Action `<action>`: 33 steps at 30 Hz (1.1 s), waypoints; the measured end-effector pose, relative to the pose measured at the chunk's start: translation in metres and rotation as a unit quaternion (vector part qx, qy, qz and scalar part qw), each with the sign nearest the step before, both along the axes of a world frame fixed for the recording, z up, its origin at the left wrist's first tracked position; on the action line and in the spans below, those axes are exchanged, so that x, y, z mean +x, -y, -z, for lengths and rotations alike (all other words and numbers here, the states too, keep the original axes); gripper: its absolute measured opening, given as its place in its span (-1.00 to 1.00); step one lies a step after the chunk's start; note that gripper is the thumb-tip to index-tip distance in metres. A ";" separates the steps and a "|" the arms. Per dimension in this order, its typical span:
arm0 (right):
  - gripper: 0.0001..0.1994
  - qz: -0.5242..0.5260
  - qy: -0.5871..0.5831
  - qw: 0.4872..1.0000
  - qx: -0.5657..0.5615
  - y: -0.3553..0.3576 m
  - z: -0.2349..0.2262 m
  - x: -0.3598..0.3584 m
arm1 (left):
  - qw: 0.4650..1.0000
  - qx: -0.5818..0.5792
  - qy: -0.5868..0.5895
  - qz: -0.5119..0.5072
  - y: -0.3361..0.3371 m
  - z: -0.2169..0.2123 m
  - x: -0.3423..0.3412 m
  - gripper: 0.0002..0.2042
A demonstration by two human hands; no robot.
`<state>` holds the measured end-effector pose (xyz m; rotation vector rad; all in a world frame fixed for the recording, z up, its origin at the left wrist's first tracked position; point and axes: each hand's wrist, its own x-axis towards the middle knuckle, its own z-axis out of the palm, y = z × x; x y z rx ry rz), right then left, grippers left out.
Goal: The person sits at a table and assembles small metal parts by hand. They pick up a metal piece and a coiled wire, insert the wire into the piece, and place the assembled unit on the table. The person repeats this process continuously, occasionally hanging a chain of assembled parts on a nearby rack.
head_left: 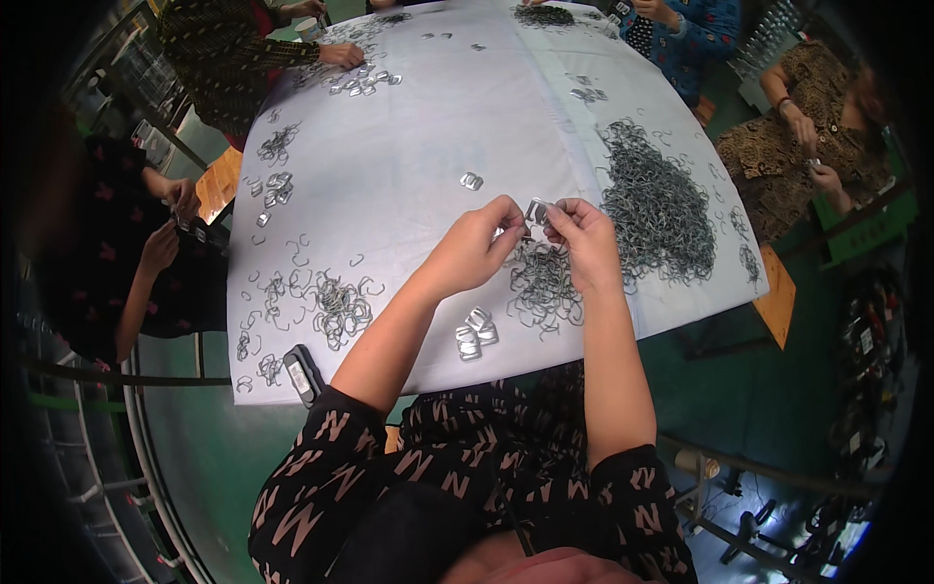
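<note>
Over the table [418, 127], my right hand [586, 238] pinches a silver rectangular metal buckle [536, 208] between thumb and fingers. My left hand [477, 245] is close beside it, its fingertips pressed together. A bit of shiny metal shows at those fingertips, but the fingers mostly cover it. Below both hands lies a pile of thin curved metal pins [547, 292]. Several silver buckles [476, 336] rest near the front edge, between my forearms. A small group of buckles [471, 181] sits just beyond my left hand.
A large heap of curved metal pins [657, 209] spreads to my right. Another pile of pins [341, 310] and a black oblong device [304, 375] lie left of my left forearm. Co-workers sit around the table, including a person in black [107, 243] at left and one in brown print [808, 136] at right.
</note>
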<state>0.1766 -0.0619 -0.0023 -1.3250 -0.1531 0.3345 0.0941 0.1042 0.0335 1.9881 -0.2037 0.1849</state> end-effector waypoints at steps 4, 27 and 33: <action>-0.85 0.025 0.039 0.999 0.001 0.003 -0.013 -0.008 | 0.999 0.039 0.006 0.000 0.012 -0.005 0.006 -0.93; -0.86 0.176 0.116 0.976 -0.053 0.082 -0.022 0.025 | 0.786 0.574 0.192 0.127 0.024 0.088 0.090 -0.94; -0.83 0.124 0.095 0.986 -0.063 0.068 -0.019 0.017 | 0.942 0.318 0.095 0.037 0.012 0.065 0.087 -0.91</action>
